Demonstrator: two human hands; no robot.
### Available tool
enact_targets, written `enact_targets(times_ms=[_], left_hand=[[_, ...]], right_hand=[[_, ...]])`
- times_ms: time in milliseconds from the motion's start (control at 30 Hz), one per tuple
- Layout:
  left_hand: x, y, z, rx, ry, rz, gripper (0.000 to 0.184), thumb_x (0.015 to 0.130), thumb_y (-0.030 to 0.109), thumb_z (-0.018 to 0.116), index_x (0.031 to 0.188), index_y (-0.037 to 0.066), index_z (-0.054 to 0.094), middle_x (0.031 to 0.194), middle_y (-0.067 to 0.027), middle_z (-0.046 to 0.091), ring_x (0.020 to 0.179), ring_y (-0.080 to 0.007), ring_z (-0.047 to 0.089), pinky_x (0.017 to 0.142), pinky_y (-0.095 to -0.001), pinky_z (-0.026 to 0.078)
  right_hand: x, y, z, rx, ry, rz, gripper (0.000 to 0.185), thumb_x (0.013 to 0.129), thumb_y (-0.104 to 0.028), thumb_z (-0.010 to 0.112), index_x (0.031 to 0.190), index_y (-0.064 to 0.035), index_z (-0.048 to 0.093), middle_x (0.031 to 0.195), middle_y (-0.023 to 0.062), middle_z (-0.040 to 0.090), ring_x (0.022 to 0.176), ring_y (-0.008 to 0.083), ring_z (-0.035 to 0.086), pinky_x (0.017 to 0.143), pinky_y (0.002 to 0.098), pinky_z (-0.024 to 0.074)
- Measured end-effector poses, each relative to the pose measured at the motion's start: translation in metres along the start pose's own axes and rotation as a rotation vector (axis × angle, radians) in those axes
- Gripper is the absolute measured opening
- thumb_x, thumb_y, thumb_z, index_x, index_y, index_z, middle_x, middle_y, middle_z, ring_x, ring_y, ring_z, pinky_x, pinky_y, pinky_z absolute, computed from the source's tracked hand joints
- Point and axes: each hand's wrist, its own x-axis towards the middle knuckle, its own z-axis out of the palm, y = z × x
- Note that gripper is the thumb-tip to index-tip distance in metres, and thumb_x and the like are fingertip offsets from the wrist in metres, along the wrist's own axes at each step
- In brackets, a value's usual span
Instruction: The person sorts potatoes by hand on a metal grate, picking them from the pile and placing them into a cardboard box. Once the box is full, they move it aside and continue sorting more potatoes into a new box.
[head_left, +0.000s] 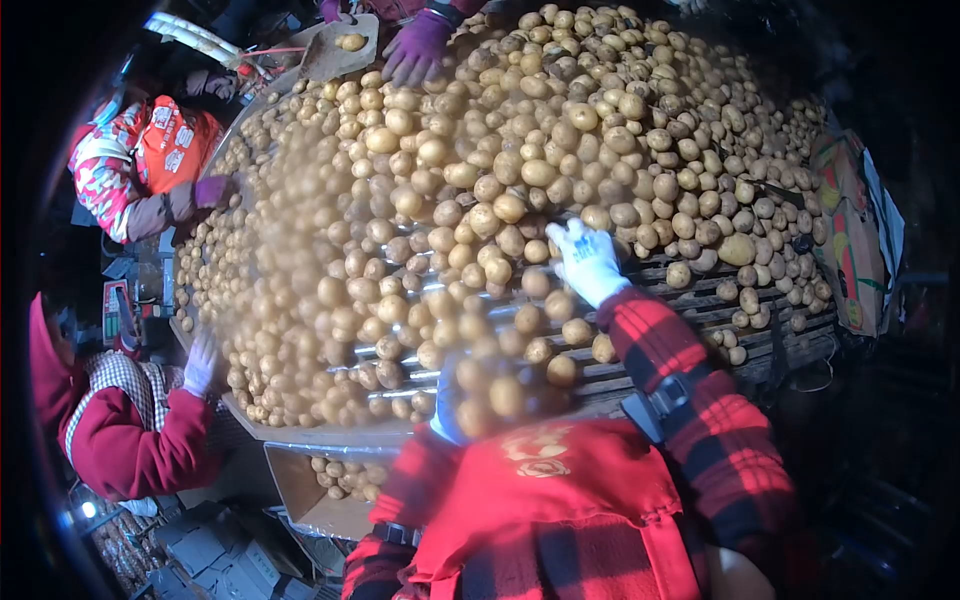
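Observation:
A large heap of potatoes [540, 172] covers a slatted sorting table [700, 315]. My right hand [588, 260], in a white glove with blue print, reaches over the slats to the near edge of the heap. Its fingers are partly stretched out and touch the potatoes, with none visibly gripped. Close to my body, my left hand [447, 405] is in a pale glove at the table's near edge, beside some potatoes. A blurred patch and the potatoes hide its fingers, so its grip does not show.
A cardboard box [290, 475] with potatoes sits below the near edge. Another carton [850, 235] stands at the right end. Co-workers' gloved hands rest at the left [200, 365], far left [213, 191] and far side [415, 48], near a scoop-like tray [335, 55].

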Motion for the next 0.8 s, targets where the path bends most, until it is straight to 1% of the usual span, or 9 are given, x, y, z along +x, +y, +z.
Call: enact_targets(times_ms=[100,133,300,367,500,633,700,733,800], left_hand=[[0.005,0.024,0.037,-0.396,-0.318,-0.210,0.043,0.105,0.033,0.048,0.135,0.002,0.042,0.127,-0.0080,0.052,0.120,-0.0237,0.053,0.095,-0.0400,0.047],[0.001,0.025,0.032,-0.437,-0.138,-0.326,0.055,0.102,0.051,0.043,0.138,0.012,0.054,0.123,-0.0099,0.062,0.109,-0.0286,0.059,0.090,-0.0551,0.048],[0.010,0.017,0.000,-0.113,-0.288,-0.386,0.061,0.102,0.051,0.040,0.146,0.009,0.044,0.130,-0.0219,0.057,0.101,-0.0336,0.062,0.080,-0.0502,0.054],[0.007,0.017,0.005,-0.100,-0.207,-0.403,0.062,0.102,0.052,0.041,0.147,0.009,0.044,0.133,-0.0198,0.056,0.104,-0.0332,0.060,0.082,-0.0507,0.053],[-0.005,0.022,0.026,-0.185,-0.063,-0.382,0.065,0.101,0.054,0.041,0.149,0.010,0.042,0.138,-0.0155,0.054,0.109,-0.0323,0.057,0.087,-0.0517,0.051],[-0.009,0.033,0.046,-0.247,0.171,-0.354,0.067,0.100,0.056,0.039,0.149,0.010,0.042,0.142,-0.0132,0.052,0.119,-0.0330,0.054,0.093,-0.0504,0.049],[-0.007,0.016,0.010,-0.214,0.044,-0.222,0.065,0.101,0.052,0.040,0.151,0.010,0.039,0.147,-0.0132,0.048,0.127,-0.0319,0.051,0.103,-0.0473,0.045],[-0.008,-0.006,-0.035,-0.428,0.083,-0.097,0.058,0.103,0.044,0.041,0.150,0.009,0.039,0.145,-0.0126,0.049,0.126,-0.0267,0.051,0.097,-0.0383,0.049],[-0.003,-0.028,-0.098,-0.831,0.139,0.163,0.044,0.108,0.027,0.042,0.147,0.007,0.039,0.141,-0.0115,0.051,0.124,-0.0162,0.052,0.084,-0.0201,0.056]], right_hand=[[-0.048,-0.006,-0.004,0.338,0.151,-0.104,0.047,0.081,-0.027,0.072,0.126,-0.0195,0.059,0.112,0.0086,0.060,0.100,0.0309,0.065,0.081,0.0461,0.0512],[-0.062,-0.014,-0.016,0.508,0.029,-0.127,0.046,0.083,-0.027,0.072,0.127,-0.0182,0.061,0.116,0.0094,0.061,0.108,0.0313,0.062,0.088,0.0462,0.0503],[-0.078,-0.023,-0.032,0.833,0.041,-0.375,0.050,0.090,-0.032,0.069,0.135,-0.0126,0.059,0.129,0.0149,0.059,0.112,0.0342,0.064,0.096,0.0447,0.0518],[-0.054,0.000,-0.049,0.048,0.109,-0.001,0.043,0.094,-0.028,0.061,0.135,-0.0172,0.058,0.117,0.0128,0.062,0.098,0.0277,0.067,0.081,0.0397,0.0556],[0.013,0.021,-0.009,-0.529,-0.105,0.112,0.034,0.093,-0.011,0.051,0.127,-0.0138,0.059,0.103,0.0108,0.064,0.082,0.0248,0.068,0.065,0.0369,0.0548],[0.000,0.020,-0.040,0.241,0.065,0.005,0.041,0.079,-0.030,0.073,0.113,-0.0096,0.064,0.103,0.0147,0.070,0.097,0.0349,0.068,0.081,0.0468,0.0539],[-0.023,-0.002,-0.060,0.653,-0.211,-0.100,0.056,0.082,-0.039,0.075,0.128,-0.0106,0.063,0.121,0.0166,0.067,0.114,0.0346,0.064,0.096,0.0424,0.0513],[-0.037,-0.019,-0.078,0.844,-0.544,-0.180,0.063,0.084,-0.043,0.075,0.136,-0.0111,0.060,0.127,0.0175,0.065,0.120,0.0323,0.061,0.102,0.0399,0.0479],[-0.039,-0.040,-0.077,0.950,-0.543,-0.353,0.057,0.089,-0.041,0.071,0.136,-0.0121,0.059,0.133,0.0184,0.061,0.125,0.0327,0.056,0.106,0.0433,0.0436]])
